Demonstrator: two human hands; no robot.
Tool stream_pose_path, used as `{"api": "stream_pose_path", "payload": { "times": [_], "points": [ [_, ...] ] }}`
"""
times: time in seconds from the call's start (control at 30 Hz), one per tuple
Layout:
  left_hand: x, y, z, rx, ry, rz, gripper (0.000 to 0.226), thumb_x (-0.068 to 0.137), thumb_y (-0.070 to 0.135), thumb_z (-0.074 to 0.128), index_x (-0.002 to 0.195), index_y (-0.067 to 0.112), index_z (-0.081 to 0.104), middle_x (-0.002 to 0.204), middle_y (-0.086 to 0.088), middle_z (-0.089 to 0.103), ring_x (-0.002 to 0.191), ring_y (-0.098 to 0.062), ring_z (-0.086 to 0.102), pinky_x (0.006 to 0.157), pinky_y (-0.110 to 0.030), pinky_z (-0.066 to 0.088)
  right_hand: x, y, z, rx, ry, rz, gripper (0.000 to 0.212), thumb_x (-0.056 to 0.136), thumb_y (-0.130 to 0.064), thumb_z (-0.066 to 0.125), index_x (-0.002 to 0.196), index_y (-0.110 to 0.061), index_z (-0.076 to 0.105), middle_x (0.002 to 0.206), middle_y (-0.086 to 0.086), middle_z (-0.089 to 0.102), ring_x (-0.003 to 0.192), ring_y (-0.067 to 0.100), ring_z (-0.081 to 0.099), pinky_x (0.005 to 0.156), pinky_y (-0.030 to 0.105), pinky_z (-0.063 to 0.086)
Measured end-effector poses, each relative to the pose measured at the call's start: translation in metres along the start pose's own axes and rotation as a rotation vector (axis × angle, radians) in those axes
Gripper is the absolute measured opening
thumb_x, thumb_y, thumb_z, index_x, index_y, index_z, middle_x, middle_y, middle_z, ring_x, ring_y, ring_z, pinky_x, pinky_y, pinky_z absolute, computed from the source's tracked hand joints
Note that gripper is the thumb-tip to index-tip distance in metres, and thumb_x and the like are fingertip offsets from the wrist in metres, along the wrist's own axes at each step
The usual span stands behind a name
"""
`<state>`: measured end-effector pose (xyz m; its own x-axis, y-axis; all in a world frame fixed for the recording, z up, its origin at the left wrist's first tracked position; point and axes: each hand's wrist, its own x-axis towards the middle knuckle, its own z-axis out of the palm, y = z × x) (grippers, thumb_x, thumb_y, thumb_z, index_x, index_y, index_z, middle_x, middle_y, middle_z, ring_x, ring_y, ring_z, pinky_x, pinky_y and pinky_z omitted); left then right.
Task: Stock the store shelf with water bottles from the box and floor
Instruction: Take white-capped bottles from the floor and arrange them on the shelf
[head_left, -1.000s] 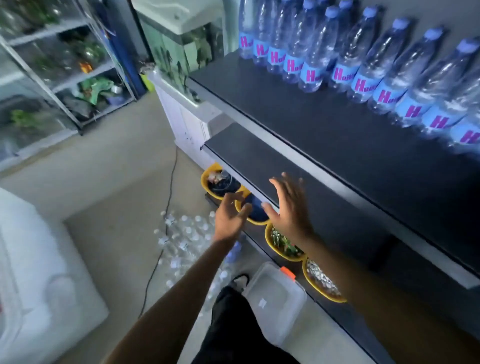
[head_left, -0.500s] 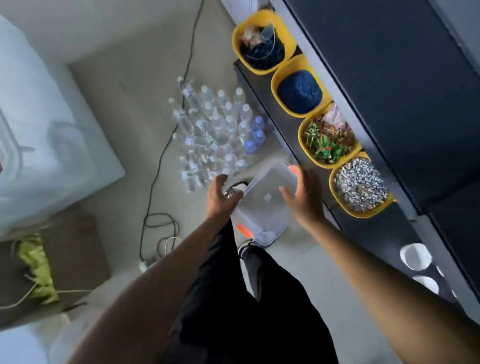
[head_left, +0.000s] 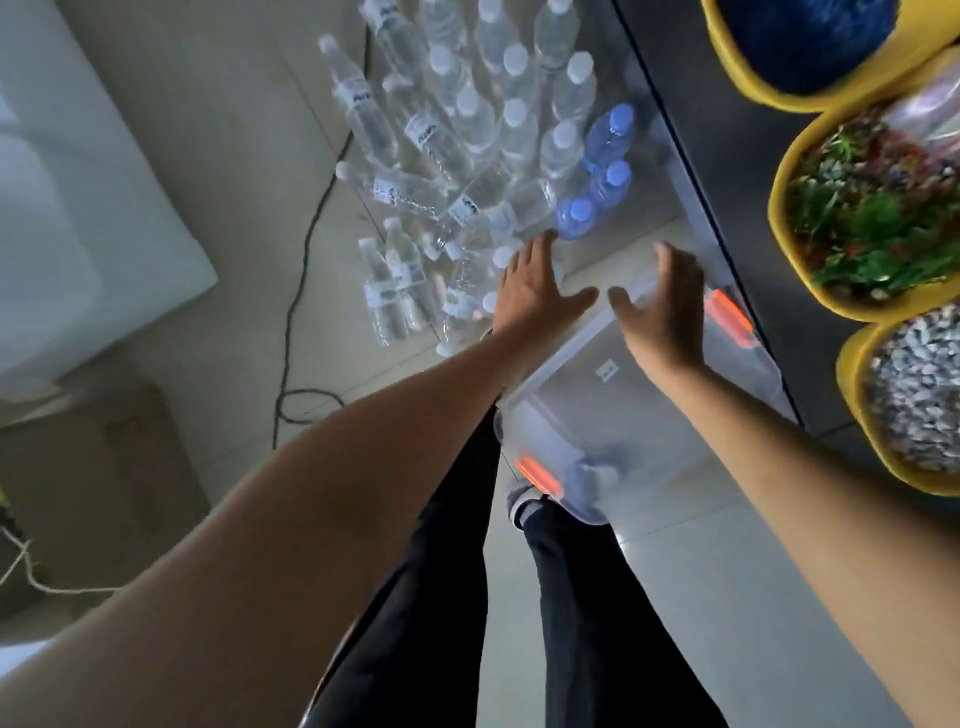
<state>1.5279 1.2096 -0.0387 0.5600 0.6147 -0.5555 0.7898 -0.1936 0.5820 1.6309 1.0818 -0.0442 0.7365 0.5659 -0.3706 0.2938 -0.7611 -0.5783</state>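
Fingers (head_left: 541, 248) of the left hand (head_left: 532, 297) are straight and spread, thumb out, holding nothing. Those of the right hand (head_left: 664, 314) are loosely bent and apart, also empty. Both hands hover over the far end of a clear plastic box (head_left: 592, 395) with orange latches, which sits on the floor by the person's feet. Whether the right palm touches the box rim cannot be told.

A second ago the hands were raised at the dark shelf. They have since dropped to floor level, and the view has closed in on the box.

Just beyond the box, a cluster of water bottles (head_left: 470, 119) stands and lies on the floor, with three blue-capped bottles (head_left: 608, 136) on the side towards the shelf. The left fingertips are almost at the nearest bottles. To the right of the box, the bottom shelf (head_left: 691, 78) carries yellow bowls (head_left: 777, 208).

By the look of it, a fresh pickup is about to begin, with nothing gripped yet.
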Motion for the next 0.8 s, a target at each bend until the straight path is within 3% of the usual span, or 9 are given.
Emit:
{"api": "stream_pose_path", "payload": {
  "times": [0.17, 0.27, 0.37, 0.47, 0.57, 0.67, 0.8],
  "points": [
    [0.103, -0.03, 0.034, 0.157, -0.05, 0.054, 0.092, 0.08, 0.043, 0.078, 0.154, 0.014, 0.031, 0.154, -0.005, 0.042, 0.142, -0.026, 0.038, 0.117, -0.037, 0.031, 0.084, 0.023, 0.053, 0.064, 0.014, 0.067, 0.066, 0.089, -0.027, 0.058, 0.145, 0.005, 0.045, 0.143, 0.025, 0.05, 0.134, 0.038, 0.048, 0.111, 0.039, 0.037],
    [0.15, -0.042, 0.051, 0.155, -0.101, 0.008, 0.1, 0.078, 0.042, 0.081, 0.156, 0.013, 0.026, 0.157, -0.008, 0.04, 0.144, -0.027, 0.037, 0.116, -0.037, 0.032, 0.132, 0.03, 0.081, 0.156, -0.005, 0.145, 0.065, 0.09, -0.027, 0.062, 0.144, 0.004, 0.045, 0.144, 0.022, 0.049, 0.135, 0.033, 0.048, 0.109, 0.028, 0.035],
    [0.19, -0.056, 0.065, 0.103, -0.165, -0.041, 0.116, 0.073, 0.043, 0.087, 0.159, 0.01, 0.018, 0.159, -0.01, 0.037, 0.145, -0.03, 0.037, 0.113, -0.039, 0.037, 0.174, 0.027, 0.1, 0.37, 0.08, 0.322, 0.066, 0.075, -0.039, 0.073, 0.128, -0.004, 0.055, 0.128, 0.011, 0.06, 0.117, 0.023, 0.059, 0.099, 0.025, 0.047],
    [0.21, -0.065, 0.068, 0.082, -0.233, 0.006, 0.119, 0.07, 0.042, 0.088, 0.16, 0.009, 0.018, 0.158, -0.012, 0.039, 0.144, -0.031, 0.041, 0.111, -0.038, 0.039, 0.196, 0.028, 0.116, 0.484, 0.128, 0.363, 0.046, 0.066, -0.032, 0.075, 0.106, -0.02, 0.056, 0.106, -0.004, 0.065, 0.095, 0.013, 0.064, 0.082, 0.019, 0.053],
    [0.214, -0.069, 0.074, 0.077, -0.279, 0.071, 0.101, 0.069, 0.044, 0.082, 0.154, 0.016, 0.035, 0.15, -0.008, 0.052, 0.134, -0.028, 0.053, 0.103, -0.032, 0.044, 0.204, 0.025, 0.127, 0.463, 0.132, 0.381, 0.041, 0.064, -0.032, 0.075, 0.1, -0.025, 0.058, 0.101, -0.007, 0.068, 0.089, 0.011, 0.065, 0.084, 0.028, 0.056],
    [0.213, -0.065, 0.075, 0.068, -0.267, 0.076, 0.073, 0.077, 0.034, 0.08, 0.141, 0.015, 0.051, 0.133, -0.005, 0.064, 0.117, -0.024, 0.062, 0.085, -0.022, 0.042, 0.205, 0.028, 0.126, 0.362, 0.13, 0.399, 0.043, 0.073, -0.029, 0.078, 0.113, -0.019, 0.067, 0.103, -0.013, 0.065, 0.093, 0.006, 0.062, 0.089, 0.024, 0.053],
    [0.199, -0.054, 0.063, 0.069, -0.189, 0.021, 0.052, 0.083, 0.034, 0.074, 0.128, 0.017, 0.054, 0.117, -0.004, 0.067, 0.106, -0.028, 0.064, 0.077, -0.029, 0.042, 0.186, 0.025, 0.112, 0.369, 0.152, 0.394, 0.05, 0.075, -0.026, 0.079, 0.122, -0.016, 0.067, 0.111, -0.011, 0.066, 0.103, 0.007, 0.063, 0.091, 0.018, 0.051]
  ]
}}
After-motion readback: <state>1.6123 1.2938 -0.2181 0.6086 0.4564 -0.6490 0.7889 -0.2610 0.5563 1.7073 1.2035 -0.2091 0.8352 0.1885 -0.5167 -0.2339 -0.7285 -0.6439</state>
